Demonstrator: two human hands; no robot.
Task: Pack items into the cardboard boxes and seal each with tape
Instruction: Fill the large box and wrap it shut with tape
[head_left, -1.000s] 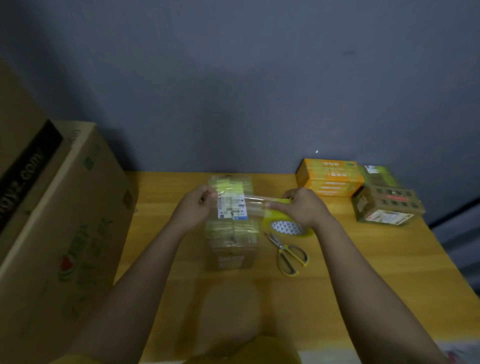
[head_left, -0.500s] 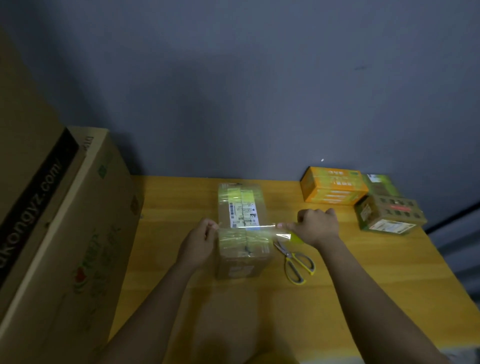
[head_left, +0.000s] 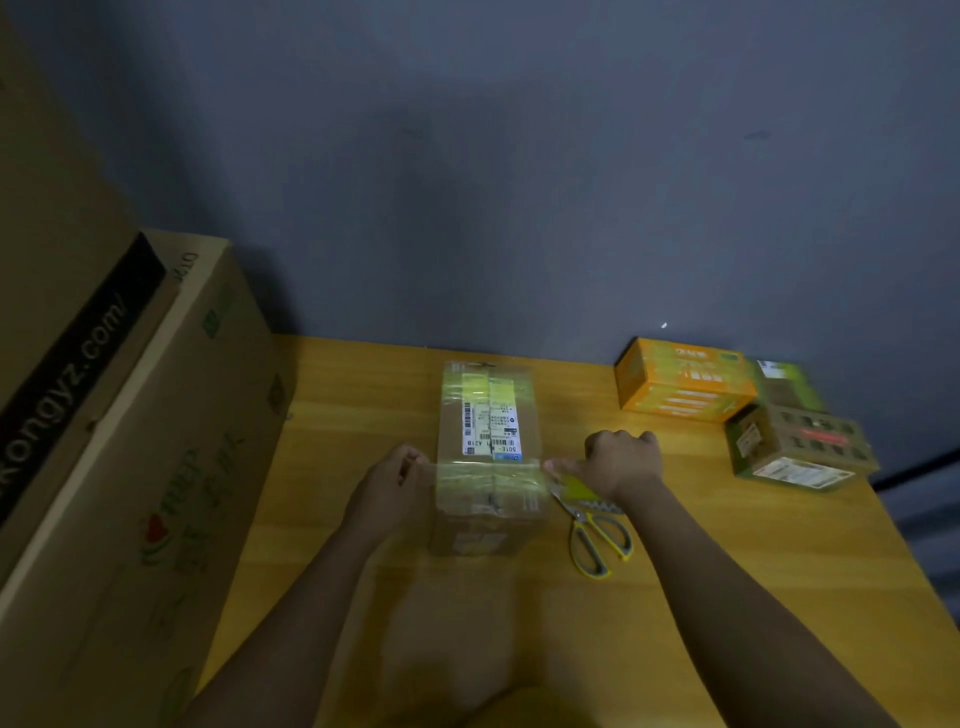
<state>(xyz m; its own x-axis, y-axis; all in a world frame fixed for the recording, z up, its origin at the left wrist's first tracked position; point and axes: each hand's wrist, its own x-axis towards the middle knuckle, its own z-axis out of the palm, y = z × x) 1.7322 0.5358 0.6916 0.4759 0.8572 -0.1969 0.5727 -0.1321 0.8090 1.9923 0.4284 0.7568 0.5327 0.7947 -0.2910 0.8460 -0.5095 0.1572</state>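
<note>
- The small cardboard box (head_left: 488, 457) stands mid-table (head_left: 727, 571), as it did half a second ago.
- The left hand (head_left: 387, 486) still pinches the clear tape (head_left: 488, 475) end at the box's left edge.
- The right hand (head_left: 621, 465), curled around the tape roll (head_left: 576, 488), has dropped lower than a second ago, so the strip now lies across the box top.
- The scissors (head_left: 597, 540) lie unmoved just right of the box.
</note>
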